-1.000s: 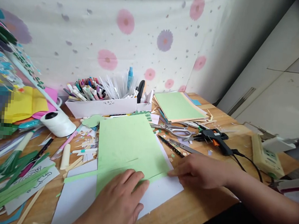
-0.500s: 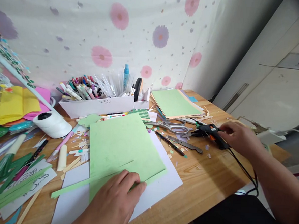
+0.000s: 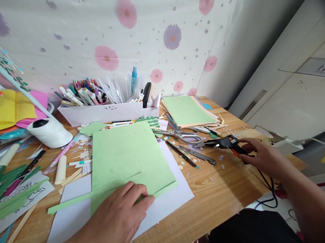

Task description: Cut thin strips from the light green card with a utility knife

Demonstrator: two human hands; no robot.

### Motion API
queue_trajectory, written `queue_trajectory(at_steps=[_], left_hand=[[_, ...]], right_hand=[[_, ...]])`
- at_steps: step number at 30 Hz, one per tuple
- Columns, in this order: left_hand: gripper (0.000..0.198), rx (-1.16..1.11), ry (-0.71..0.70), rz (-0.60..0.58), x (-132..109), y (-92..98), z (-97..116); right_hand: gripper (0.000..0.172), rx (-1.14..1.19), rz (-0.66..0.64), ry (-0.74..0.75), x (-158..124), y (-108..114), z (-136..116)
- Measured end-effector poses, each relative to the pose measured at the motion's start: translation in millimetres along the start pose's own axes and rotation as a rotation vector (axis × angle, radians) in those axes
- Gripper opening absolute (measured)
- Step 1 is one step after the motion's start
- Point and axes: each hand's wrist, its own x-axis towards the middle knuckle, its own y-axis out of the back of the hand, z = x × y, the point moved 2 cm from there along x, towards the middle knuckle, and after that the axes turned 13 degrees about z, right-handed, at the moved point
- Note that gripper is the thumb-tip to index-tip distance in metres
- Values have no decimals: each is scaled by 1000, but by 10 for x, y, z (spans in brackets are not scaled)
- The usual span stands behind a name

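Observation:
A light green paper sheet point(image 3: 127, 156) lies on white sheets point(image 3: 168, 200) in the middle of the wooden table point(image 3: 215, 198). My left hand point(image 3: 118, 216) presses flat on the green sheet's near edge, where a long cut strip point(image 3: 69, 202) sticks out to the left. My right hand point(image 3: 262, 157) grips the handle of a black and orange glue gun point(image 3: 227, 143), lifted a little above the table at the right, nozzle pointing left. Its black cord point(image 3: 268, 186) runs off the table's edge.
Scissors point(image 3: 186, 136) and a craft knife point(image 3: 199, 155) lie between the green sheet and the glue gun. A white box of pens point(image 3: 97, 108), a stack of coloured paper point(image 3: 187, 110), a white thread spool point(image 3: 47, 131) and paper scraps crowd the back and left. A power strip point(image 3: 284, 145) sits far right.
My right hand left the green sheet's right corner, reached right to the glue gun, closed on it and raised it slightly. My left hand stayed pressed on the sheet.

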Motion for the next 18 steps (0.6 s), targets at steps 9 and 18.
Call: queue_trajectory(at_steps=[9, 18], left_hand=[[47, 16, -43, 33, -12, -41, -38], [52, 47, -40, -30, -8, 0, -36]], right_hand=[[34, -14, -69, 102, -43, 86, -13], [23, -145, -270, 417, 712, -240, -482]])
